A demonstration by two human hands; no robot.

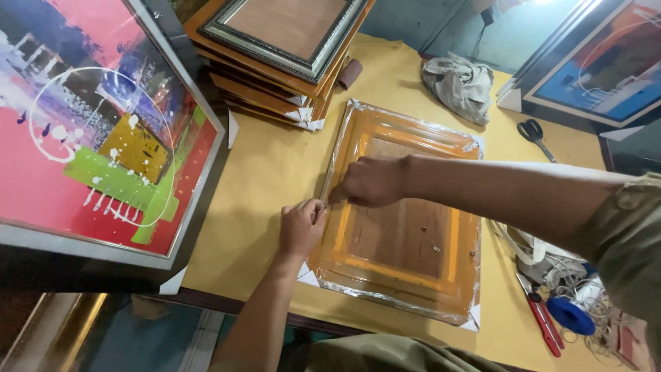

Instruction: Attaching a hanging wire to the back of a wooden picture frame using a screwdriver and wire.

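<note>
Orange wooden frame (403, 272), wrapped in clear plastic film, lying flat, back side up, near the front edge of the yellow-covered tabletop (275, 172). White cardboard corner guards visible at the frame's corners. Brown backing board showing in the frame's middle.

Left hand (301, 227) resting at the frame's left edge, fingers curled down onto the plastic film (413, 131) at that edge; grip closed on the film as far as visible, fingertips partly hidden. Right hand (370, 181) reaching across from the right, set over the upper left rail of the frame, fingers bent and pressed on the film just beside the left hand; whether pinching or merely pressing, cannot tell. Both hands close together, nearly touching, at the same left rail.

Stack of framed pieces (282, 62) standing behind the wrapped frame at the tabletop's far side, top one silver-edged with brown backing up, white corner guards on the lower ones. Large abstract painting (96, 131) in pink, green and blue, silver-framed, leaning at the left. Grey crumpled cloth (460, 84) at the far right of the tabletop. Black-handled scissors (535, 135) lying beyond the frame to the right. Second framed picture (599, 65), blue and orange, propped at the upper right. Red-handled tool (542, 318), blue spool (570, 315) and tangled cord lying at the right front, well apart from the hands.
</note>
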